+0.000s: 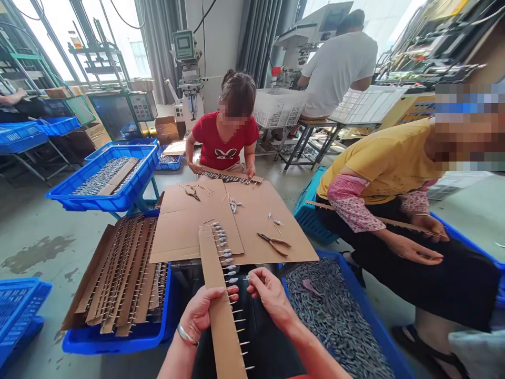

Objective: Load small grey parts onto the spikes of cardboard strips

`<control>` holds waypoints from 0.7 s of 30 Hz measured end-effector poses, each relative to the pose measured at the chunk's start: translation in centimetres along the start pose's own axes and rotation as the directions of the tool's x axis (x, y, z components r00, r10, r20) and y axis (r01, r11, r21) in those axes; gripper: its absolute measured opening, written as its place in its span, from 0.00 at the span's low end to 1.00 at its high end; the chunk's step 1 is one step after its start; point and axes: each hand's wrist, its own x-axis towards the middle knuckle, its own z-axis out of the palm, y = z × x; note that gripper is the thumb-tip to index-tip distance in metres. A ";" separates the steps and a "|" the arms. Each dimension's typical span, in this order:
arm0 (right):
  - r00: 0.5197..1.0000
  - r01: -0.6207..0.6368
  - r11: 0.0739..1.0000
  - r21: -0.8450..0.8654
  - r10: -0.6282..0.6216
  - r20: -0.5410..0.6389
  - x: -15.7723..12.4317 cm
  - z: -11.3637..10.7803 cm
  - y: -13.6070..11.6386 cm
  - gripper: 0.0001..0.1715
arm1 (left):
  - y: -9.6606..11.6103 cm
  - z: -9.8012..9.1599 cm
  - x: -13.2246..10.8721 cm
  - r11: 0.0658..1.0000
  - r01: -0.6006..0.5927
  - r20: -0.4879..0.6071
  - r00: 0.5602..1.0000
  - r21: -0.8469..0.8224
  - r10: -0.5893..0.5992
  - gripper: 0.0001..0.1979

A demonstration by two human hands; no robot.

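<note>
My left hand point(202, 311) is wrapped round a long cardboard strip point(223, 329) with thin wooden sticks point(240, 330) poking out along its right edge. Small grey spindle-shaped pieces point(230, 267) sit on the sticks of its far half; the nearer sticks are bare. Just right of the strip, my right hand point(272, 295) pinches a small pale grey piece, mostly hidden by the fingertips. The strip's far end rests over a cardboard-topped table point(173, 231). Pliers point(275, 243) with brown handles lie there beside loose grey pieces and sticks.
A blue bin point(335, 310) full of grey pieces stands at my right. Stick-lined cardboard strips point(126, 268) fill a blue crate at left, below another blue tray point(106, 173). Across sits a person in red point(224, 139); at right, one in yellow point(374, 158). More pliers point(193, 193) lie farther back.
</note>
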 end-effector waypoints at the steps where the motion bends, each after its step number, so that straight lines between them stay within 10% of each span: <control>1: 1.000 -0.030 0.999 0.036 0.030 -0.008 -0.7 0.5 0.3 0.28 | 0.0 0.0 0.0 1.000 0.002 0.010 1.000 -0.003 -0.002 0.17; 21: 0.997 -0.076 0.995 0.067 0.076 0.000 -1.4 2.1 0.7 0.29 | 0.0 0.0 -0.2 0.999 -0.050 0.004 0.999 0.008 0.050 0.14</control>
